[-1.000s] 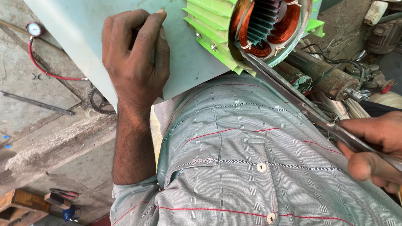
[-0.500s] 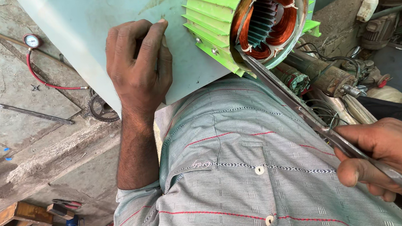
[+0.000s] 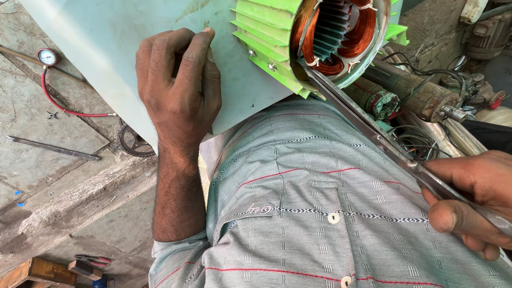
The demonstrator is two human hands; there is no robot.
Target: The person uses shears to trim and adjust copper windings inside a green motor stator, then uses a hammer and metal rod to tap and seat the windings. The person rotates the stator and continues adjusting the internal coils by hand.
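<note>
A motor-repair workshop: opened motor stator (image 3: pixel 335 26), pressure gauge (image 3: pixel 46 56), scattered tools on concrete floor (image 3: pixel 32 200).

— What do you see?
— My left hand (image 3: pixel 178 86) lies flat on the pale panel (image 3: pixel 105 46).
— And the right?
— My right hand (image 3: pixel 496 203) grips a metal bar (image 3: pixel 366 128) touching the green motor (image 3: pixel 320 27).

Green finned motor housing (image 3: pixel 271 37), open end exposing copper windings (image 3: pixel 360 27). Long flat metal bar (image 3: pixel 379 139) runs diagonally, tip at housing rim.

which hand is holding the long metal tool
The right hand, low at the right, grips the flat metal bar; the left hand only presses the pale panel.
</note>
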